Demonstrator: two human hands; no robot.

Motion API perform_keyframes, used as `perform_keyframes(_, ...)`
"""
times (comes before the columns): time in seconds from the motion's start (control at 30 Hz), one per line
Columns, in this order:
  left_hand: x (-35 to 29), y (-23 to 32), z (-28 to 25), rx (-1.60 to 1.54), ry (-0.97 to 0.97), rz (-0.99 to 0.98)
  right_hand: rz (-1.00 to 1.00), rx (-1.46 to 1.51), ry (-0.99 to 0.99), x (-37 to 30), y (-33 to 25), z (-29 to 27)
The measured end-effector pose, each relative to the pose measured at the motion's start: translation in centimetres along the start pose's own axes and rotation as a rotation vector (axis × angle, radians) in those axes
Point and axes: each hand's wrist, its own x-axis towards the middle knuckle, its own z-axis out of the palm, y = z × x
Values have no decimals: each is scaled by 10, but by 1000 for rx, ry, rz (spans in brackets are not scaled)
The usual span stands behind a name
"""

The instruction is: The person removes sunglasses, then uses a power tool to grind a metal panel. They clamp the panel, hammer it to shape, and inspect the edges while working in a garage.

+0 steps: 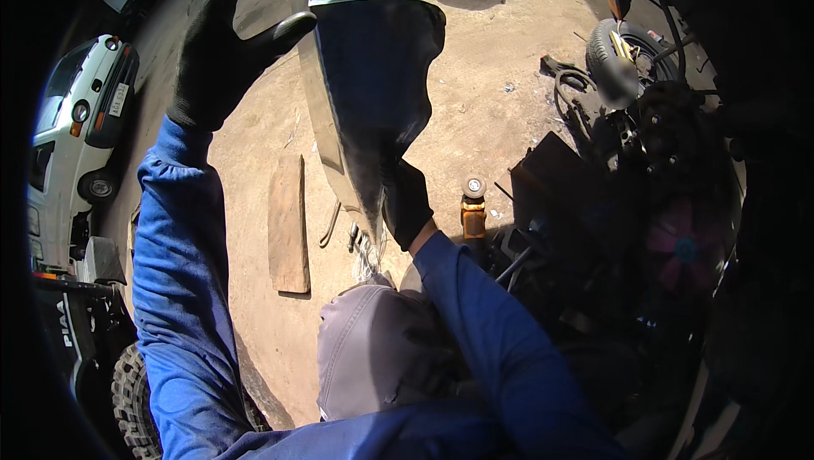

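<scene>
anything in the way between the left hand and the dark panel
Nothing visible: the left hand has its thumb at the upper left corner of the dark panel, though contact is hard to tell. A pale strip lines the panel's left edge.

Panel (373, 78): thin, blue-black; bright upper edge, wavy right edge, pale strip down the left. Tapers toward its lower end. Position: right of plank (289, 223), wide end beyond plank's far end.
</scene>
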Motion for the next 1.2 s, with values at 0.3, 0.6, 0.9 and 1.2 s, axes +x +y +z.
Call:
perform_keyframes(0.3, -109, 156, -49, -999, -682, -735, 58, 655, 128, 41, -13, -23)
perform_keyframes(0.6, -164, 175, 46, -1410, -126, -1238, 44, 1024, -38, 20, -38, -9)
perform_keyframes(0.9, -110, 134, 112, -265, -308, -678, -97, 980, -179, 22, -70, -31)
perform_keyframes(1.2, -34, 139, 165, 14, -370, -450, 304, -122, 222, -77, -8, -163)
